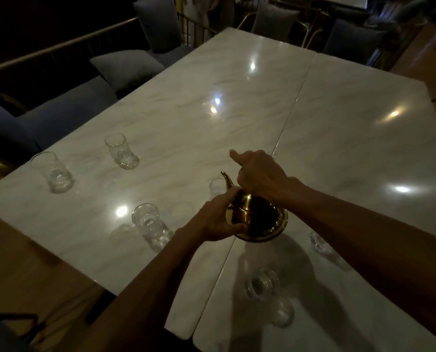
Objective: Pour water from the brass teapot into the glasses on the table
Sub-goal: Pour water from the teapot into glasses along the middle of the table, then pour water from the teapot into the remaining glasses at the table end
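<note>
Near the lower middle of the frame, both hands hold the brass teapot [256, 221] over the pale marble desk [186, 105]. The left hand [218, 219] is curled against the pot's left side, thumb under its rim. The right hand [260, 175] is closed over the top of the pot, thumb sticking up. The spout [227, 179] points toward the upper left, right over a small glass [216, 188]. Two glasses [121, 151] [53, 172] stand at the left edge, another glass [151, 224] just left of the left forearm. Two more [262, 283] [321, 243] sit lower right, in shadow. Grey cushions [126, 68] lie at upper left.
</note>
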{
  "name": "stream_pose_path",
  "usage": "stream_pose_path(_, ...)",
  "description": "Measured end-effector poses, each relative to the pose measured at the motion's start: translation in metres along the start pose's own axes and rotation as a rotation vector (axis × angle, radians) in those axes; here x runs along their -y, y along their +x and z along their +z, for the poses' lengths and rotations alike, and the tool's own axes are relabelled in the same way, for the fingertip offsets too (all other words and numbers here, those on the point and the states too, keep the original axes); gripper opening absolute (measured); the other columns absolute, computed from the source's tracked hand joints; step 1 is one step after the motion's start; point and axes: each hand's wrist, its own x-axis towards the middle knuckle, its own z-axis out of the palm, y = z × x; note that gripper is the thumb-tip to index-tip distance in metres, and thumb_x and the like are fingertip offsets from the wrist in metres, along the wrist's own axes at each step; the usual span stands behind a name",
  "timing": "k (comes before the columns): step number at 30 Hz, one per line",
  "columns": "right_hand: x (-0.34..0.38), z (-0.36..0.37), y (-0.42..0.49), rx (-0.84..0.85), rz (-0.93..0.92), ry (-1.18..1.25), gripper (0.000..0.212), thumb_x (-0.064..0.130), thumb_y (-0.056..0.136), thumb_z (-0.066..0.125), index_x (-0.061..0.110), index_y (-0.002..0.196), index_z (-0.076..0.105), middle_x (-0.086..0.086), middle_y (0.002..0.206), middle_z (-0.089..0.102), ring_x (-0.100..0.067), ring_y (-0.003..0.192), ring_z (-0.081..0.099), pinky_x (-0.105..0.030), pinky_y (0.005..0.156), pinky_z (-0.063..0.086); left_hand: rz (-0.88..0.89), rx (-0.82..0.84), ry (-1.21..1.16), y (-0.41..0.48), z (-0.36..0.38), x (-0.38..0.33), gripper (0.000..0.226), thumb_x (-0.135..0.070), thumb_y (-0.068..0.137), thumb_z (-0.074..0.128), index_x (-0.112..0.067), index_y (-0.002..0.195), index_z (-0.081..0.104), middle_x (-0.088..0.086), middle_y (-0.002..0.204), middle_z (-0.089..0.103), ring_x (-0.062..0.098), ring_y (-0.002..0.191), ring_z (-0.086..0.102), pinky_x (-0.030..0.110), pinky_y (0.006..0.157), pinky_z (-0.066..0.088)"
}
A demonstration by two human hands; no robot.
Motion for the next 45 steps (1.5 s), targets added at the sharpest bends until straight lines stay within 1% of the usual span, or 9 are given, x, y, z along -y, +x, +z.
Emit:
stream_pose_path(6, 0.026, -0.007, -0.024, -0.046, -0.087, 0.104, 0.061, 0.007, 0.089, 0.052, 0.019, 0.147, 0.036, -0.018, 0.124, 0.060, -0.029, 0.099, 0.064, -0.033, 0.081, 0.055, 0.000, -0.147, 0.075, -0.043, -0.002, -0.007, 0.096, -0.039, 0.077, 0.083, -0.026, 0.154, 0.027, 0.004, 0.150, 0.048, 0.023, 0.135, 0.049, 0.041, 0.109, 0.045)
stream_pose_path(12, 0.061, -0.006, -0.035, -0.048, -0.226, 0.098, 0.052, 0.009, 0.091, 0.054, 0.019, 0.141, 0.045, -0.017, 0.129, 0.059, -0.031, 0.102, 0.064, -0.039, 0.083, 0.057, -0.044, -0.234, 0.057, -0.086, -0.007, -0.002, 0.100, -0.039, 0.076, 0.084, -0.026, 0.155, 0.024, 0.006, 0.153, 0.046, 0.023, 0.137, 0.045, 0.024, 0.102, 0.034)
stream_pose_path(16, 0.085, 0.004, -0.040, -0.040, -0.309, 0.128, 0.044, 0.012, 0.093, 0.052, 0.018, 0.137, 0.052, -0.018, 0.125, 0.062, -0.026, 0.087, 0.067, -0.039, 0.078, 0.058, -0.076, -0.249, 0.046, -0.113, -0.014, 0.012, 0.103, -0.048, 0.072, 0.084, -0.030, 0.154, 0.025, 0.004, 0.149, 0.050, 0.023, 0.134, 0.049, 0.037, 0.108, 0.044)
stream_pose_path(19, 0.105, 0.013, -0.034, -0.008, -0.352, 0.079, 0.042, 0.014, 0.094, 0.050, 0.016, 0.136, 0.053, -0.018, 0.122, 0.063, -0.029, 0.094, 0.066, -0.042, 0.082, 0.056, -0.101, -0.252, 0.022, -0.127, -0.020, 0.030, 0.104, -0.057, 0.069, 0.081, -0.032, 0.153, 0.025, -0.001, 0.147, 0.052, 0.019, 0.133, 0.051, 0.047, 0.108, 0.046)
stream_pose_path(27, 0.155, 0.035, -0.002, 0.191, -0.325, -0.121, 0.059, 0.011, 0.088, 0.057, 0.023, 0.144, 0.043, -0.010, 0.131, 0.057, -0.027, 0.106, 0.060, -0.031, 0.077, 0.050, -0.156, -0.196, -0.014, -0.142, -0.034, 0.073, 0.098, -0.053, 0.074, 0.080, -0.030, 0.154, 0.028, -0.002, 0.148, 0.052, 0.021, 0.134, 0.051, 0.050, 0.106, 0.047)
stream_pose_path(30, 0.168, 0.042, 0.010, 0.245, -0.290, -0.122, 0.059, 0.007, 0.083, 0.062, 0.018, 0.139, 0.050, -0.012, 0.127, 0.059, -0.027, 0.099, 0.063, -0.034, 0.076, 0.054, -0.169, -0.160, -0.025, -0.140, -0.037, 0.087, 0.100, -0.049, 0.075, 0.081, -0.031, 0.155, 0.024, 0.000, 0.148, 0.052, 0.022, 0.134, 0.051, 0.049, 0.107, 0.047)
stream_pose_path(35, 0.178, 0.053, 0.026, 0.285, -0.220, -0.120, 0.060, 0.004, 0.083, 0.060, 0.019, 0.140, 0.048, -0.012, 0.126, 0.060, -0.023, 0.092, 0.064, -0.027, 0.064, 0.044, -0.160, -0.084, -0.038, -0.134, -0.043, 0.106, 0.101, -0.045, 0.077, 0.082, -0.030, 0.156, 0.022, 0.003, 0.149, 0.052, 0.025, 0.135, 0.050, 0.040, 0.108, 0.043)
stream_pose_path(42, 0.185, 0.056, 0.039, 0.327, -0.163, -0.130, 0.055, 0.006, 0.085, 0.058, 0.017, 0.138, 0.049, -0.008, 0.120, 0.061, -0.015, 0.076, 0.051, -0.020, 0.049, 0.034, -0.147, -0.025, -0.072, -0.128, -0.049, 0.117, 0.100, -0.047, 0.076, 0.082, -0.028, 0.156, 0.024, 0.003, 0.149, 0.051, 0.026, 0.135, 0.049, 0.045, 0.110, 0.044)
stream_pose_path(45, 0.189, 0.056, 0.044, 0.333, -0.155, -0.154, 0.052, 0.007, 0.086, 0.058, 0.015, 0.137, 0.050, -0.009, 0.117, 0.061, -0.015, 0.076, 0.051, -0.021, 0.051, 0.036, -0.136, -0.012, -0.078, -0.127, -0.052, 0.119, 0.102, -0.048, 0.077, 0.081, -0.028, 0.157, 0.021, 0.003, 0.152, 0.048, 0.026, 0.137, 0.047, 0.047, 0.111, 0.043)
